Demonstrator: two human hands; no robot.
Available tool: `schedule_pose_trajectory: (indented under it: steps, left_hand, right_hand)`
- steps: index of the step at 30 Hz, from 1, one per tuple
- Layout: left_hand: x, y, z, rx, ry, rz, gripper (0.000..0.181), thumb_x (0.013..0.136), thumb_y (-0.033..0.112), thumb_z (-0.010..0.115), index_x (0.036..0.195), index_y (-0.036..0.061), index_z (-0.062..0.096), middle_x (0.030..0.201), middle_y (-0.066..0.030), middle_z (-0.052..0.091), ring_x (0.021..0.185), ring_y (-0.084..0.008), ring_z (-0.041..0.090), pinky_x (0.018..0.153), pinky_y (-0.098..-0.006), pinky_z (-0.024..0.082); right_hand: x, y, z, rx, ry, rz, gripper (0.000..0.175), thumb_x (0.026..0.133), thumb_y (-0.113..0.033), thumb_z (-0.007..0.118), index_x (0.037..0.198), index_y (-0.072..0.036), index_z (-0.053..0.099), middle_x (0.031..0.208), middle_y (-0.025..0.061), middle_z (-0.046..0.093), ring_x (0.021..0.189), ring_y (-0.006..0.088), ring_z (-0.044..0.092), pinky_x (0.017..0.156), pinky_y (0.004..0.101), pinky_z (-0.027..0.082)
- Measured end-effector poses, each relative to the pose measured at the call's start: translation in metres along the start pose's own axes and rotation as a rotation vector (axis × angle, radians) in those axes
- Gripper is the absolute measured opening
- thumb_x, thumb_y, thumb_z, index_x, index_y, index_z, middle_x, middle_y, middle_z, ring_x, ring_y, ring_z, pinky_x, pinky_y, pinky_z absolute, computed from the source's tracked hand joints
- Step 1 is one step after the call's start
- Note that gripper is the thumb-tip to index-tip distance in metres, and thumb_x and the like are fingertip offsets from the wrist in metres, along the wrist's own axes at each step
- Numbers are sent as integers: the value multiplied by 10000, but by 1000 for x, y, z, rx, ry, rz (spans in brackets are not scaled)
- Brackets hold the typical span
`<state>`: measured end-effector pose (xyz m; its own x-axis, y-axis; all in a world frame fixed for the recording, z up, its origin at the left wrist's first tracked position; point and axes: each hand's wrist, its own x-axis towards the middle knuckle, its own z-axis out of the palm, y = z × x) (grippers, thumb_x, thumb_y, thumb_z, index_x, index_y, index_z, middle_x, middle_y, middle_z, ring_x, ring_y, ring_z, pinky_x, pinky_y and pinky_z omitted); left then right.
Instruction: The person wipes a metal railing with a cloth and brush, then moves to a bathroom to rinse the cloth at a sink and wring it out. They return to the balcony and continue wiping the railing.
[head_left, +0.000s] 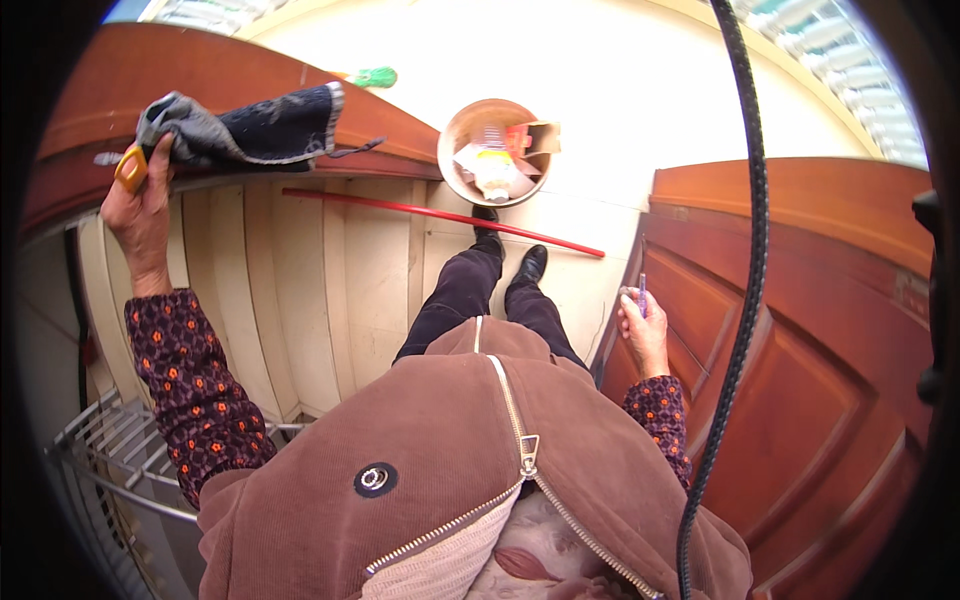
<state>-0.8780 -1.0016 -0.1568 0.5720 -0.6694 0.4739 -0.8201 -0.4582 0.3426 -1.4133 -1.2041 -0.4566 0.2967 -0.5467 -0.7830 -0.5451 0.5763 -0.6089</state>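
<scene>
Raised at the far left, my left hand holds a dark blue and grey cloth bunched at its near end, its other end spread against the left wooden door. A yellow plastic handle sticks up in the same grip; what it belongs to is hidden by the cloth and fingers. On the right, my right hand is closed around a thin tool with a clear purplish handle, perhaps a screwdriver, its narrow shaft pointing away from me. Something small and grey shows at the fingertips.
A round bin with a plastic bottle and cardboard stands beyond my feet. A red pole lies across the floor before them. Panelled wooden doors flank me. A metal rack is at lower left, green bristles beyond the left door. A black cable hangs at right.
</scene>
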Motion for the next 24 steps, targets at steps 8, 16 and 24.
schedule_pose_trajectory:
  steps: [8, 16, 24]
  left_hand:
    - [10, 17, 2, 92, -85, 30, 190, 843, 103, 722, 1003, 8, 683, 702, 42, 598, 613, -24, 526, 554, -168, 416]
    - [9, 17, 2, 57, -113, 19, 190, 858, 75, 702, 1035, 9, 684, 726, 73, 565, 633, -17, 510, 579, -154, 415]
    - [14, 17, -4, 104, -185, 70, 215, 883, 89, 671, 1082, 8, 666, 715, 38, 563, 617, -33, 486, 554, -165, 385]
  right_hand:
    - [32, 20, 15, -33, -116, 49, 284, 874, -210, 647, 1112, -58, 613, 708, -7, 596, 524, 29, 489, 434, 186, 398]
    - [62, 36, 43, -300, -158, -71, 285, 859, -221, 646, 1098, -68, 631, 734, -2, 607, 555, 54, 513, 480, 223, 423]
    - [142, 58, 80, -930, -66, -768, 374, 798, -248, 643, 1133, -83, 623, 991, 186, 636, 919, 366, 605, 842, 427, 488]
